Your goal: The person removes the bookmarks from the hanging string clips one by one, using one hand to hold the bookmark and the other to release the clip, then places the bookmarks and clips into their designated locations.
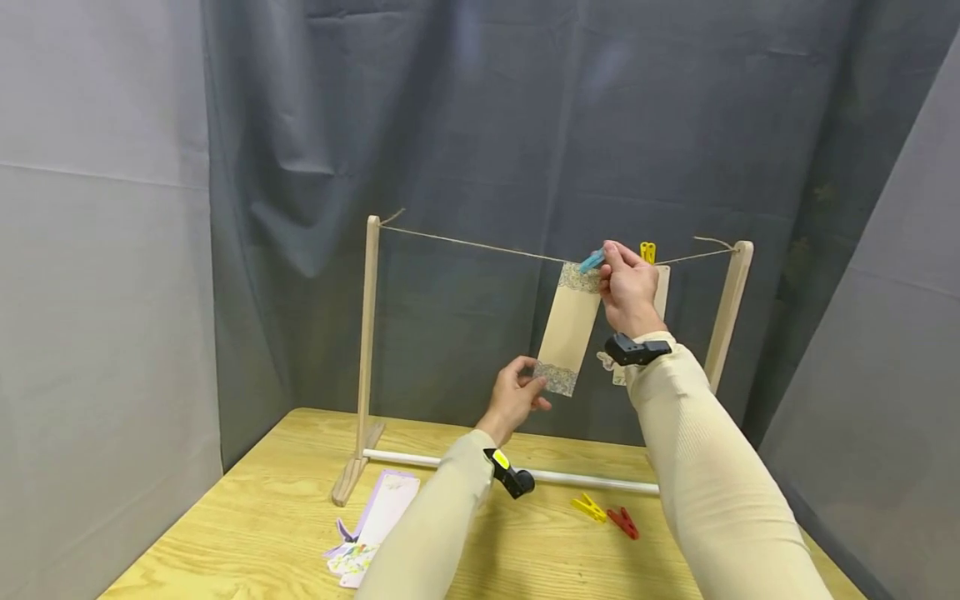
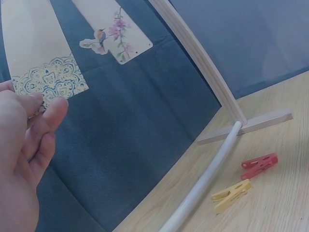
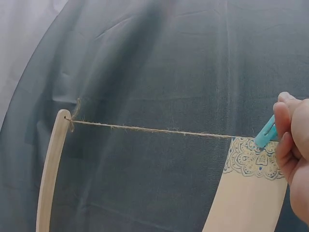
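A beige card (image 1: 570, 321) with lace-patterned ends hangs from the twine string (image 1: 465, 243) of a wooden rack. My right hand (image 1: 617, 268) pinches a blue clothespin (image 1: 591, 262) at the card's top edge, on the string. The right wrist view shows that clothespin (image 3: 265, 134) between my fingers (image 3: 286, 130), above the card (image 3: 251, 203). My left hand (image 1: 531, 382) holds the card's lower left corner between thumb and fingers. In the left wrist view my fingertips (image 2: 36, 104) meet the patterned bottom of the card (image 2: 34, 43).
A second card with a bird print (image 2: 116, 34) hangs to the right under a yellow clothespin (image 1: 648, 252). On the table (image 1: 247, 517) lie a yellow clothespin (image 1: 589, 507), a red clothespin (image 1: 623, 522) and a pile of cards (image 1: 375, 525). The rack's white rod (image 1: 420, 459) joins its posts.
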A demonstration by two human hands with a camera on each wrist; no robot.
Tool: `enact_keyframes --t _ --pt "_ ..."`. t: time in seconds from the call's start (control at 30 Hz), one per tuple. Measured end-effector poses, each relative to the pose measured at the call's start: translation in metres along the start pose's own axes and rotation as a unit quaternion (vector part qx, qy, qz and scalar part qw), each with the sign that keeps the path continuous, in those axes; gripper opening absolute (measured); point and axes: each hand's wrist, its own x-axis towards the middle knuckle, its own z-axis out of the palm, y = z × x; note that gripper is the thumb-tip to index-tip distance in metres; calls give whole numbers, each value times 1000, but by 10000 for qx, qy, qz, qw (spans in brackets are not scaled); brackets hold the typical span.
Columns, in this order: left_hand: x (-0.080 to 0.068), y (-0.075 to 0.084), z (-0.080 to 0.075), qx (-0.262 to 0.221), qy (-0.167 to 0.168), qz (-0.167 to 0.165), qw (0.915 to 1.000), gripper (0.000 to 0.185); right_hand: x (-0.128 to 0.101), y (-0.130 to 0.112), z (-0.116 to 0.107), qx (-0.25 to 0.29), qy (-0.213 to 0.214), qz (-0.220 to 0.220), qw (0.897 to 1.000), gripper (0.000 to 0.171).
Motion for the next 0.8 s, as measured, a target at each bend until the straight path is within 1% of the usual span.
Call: enact_keyframes --t 0.13,0.3,0.4,0.53,0.67,0.8 --pt "-1 1 2 -28 6 -31 10000 25 2 -3 -2 360 99 66 9993 10" --pt "-1 1 9 -50 -54 31 10000 27 4 -9 -4 789 219 89 9966 12" --pt "0 0 12 -86 -33 31 10000 27 4 -12 -5 1149 236 222 9928 12" --pt "-1 0 13 -82 -29 19 10000 26 3 -13 -7 1559 265 403 9866 12" --pt "-3 0 10 -37 -16 40 10000 26 2 -11 -9 1605 226 536 9853 17" --pt "-4 0 9 -76 29 25 10000 25 0 -11 -8 1583 147 566 9857 23"
